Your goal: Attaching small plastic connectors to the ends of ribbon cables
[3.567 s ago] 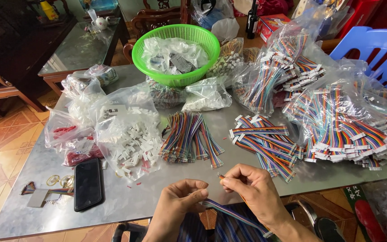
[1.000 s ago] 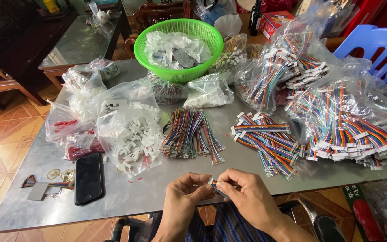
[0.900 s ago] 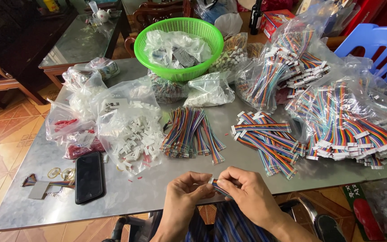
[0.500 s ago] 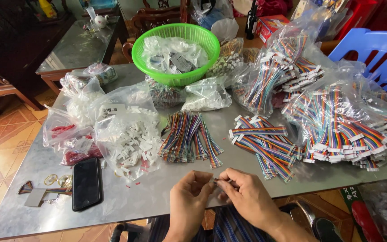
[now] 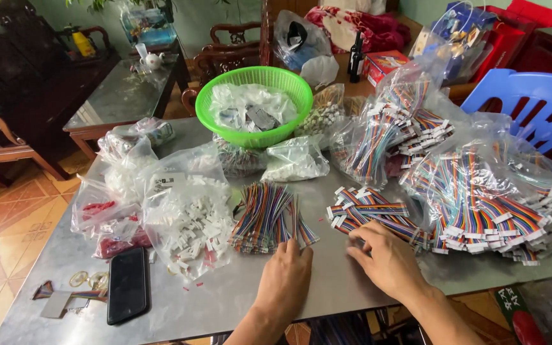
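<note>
On the grey surface (image 5: 225, 300), left hand (image 5: 285, 281) fingers touch loose wires (image 5: 269, 217); right hand (image 5: 388, 259) fingers spread flat on finished cables (image 5: 368, 214).

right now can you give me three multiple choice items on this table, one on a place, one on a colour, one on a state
1. Where does the phone lie?
A. near the table's front left
B. inside the basket
C. on the blue chair

2. What colour is the basket?
A. red
B. green
C. black

3. What is the left hand doing?
A. gripping the phone
B. resting with fingertips at the loose wire bundle
C. lifting the basket

Answers: 1 A, the dark phone lies flat by the left front edge. 2 B, its mesh wall is bright green. 3 B, the fingers touch the bundle's near end, while the right hand reaches the ribbon cables.
</note>
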